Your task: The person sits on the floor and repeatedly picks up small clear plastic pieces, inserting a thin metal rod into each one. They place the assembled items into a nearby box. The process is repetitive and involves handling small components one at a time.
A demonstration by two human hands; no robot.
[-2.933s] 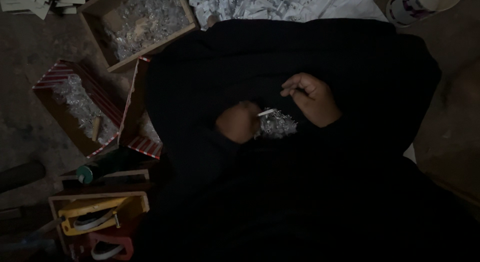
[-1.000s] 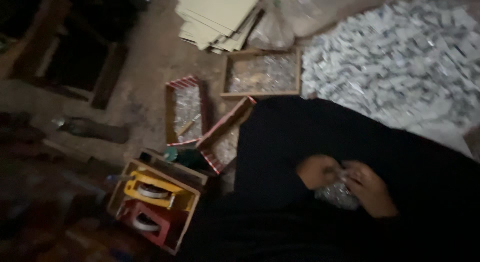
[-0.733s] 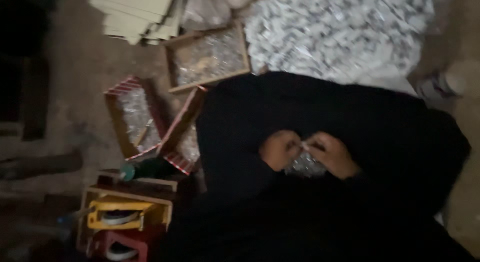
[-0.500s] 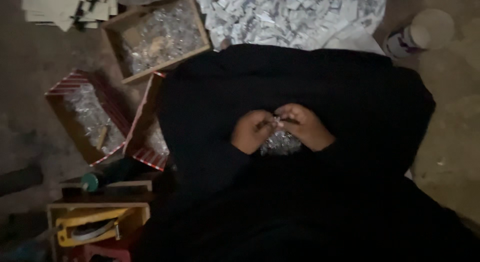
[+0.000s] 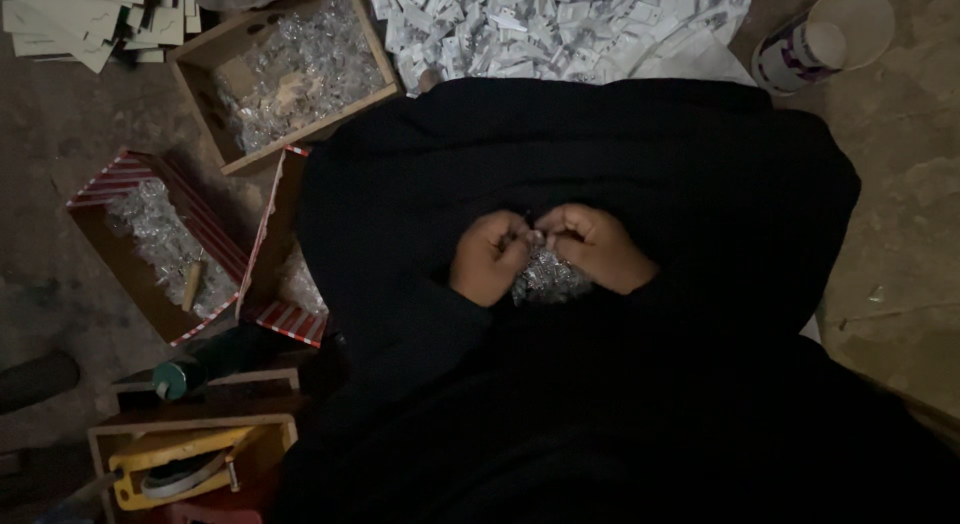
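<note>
Left hand [image 5: 490, 259] and right hand [image 5: 597, 246] meet fingertip to fingertip, grips pinching a small shiny piece [image 5: 532, 236] between them — glittering heap [image 5: 548, 279] at 6 o'clock.

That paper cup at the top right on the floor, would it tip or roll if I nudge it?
The paper cup already lies tilted on its side on the floor, so it would probably roll in a curve. It looks thin-walled and empty, so likely light and easily crushed.
</note>
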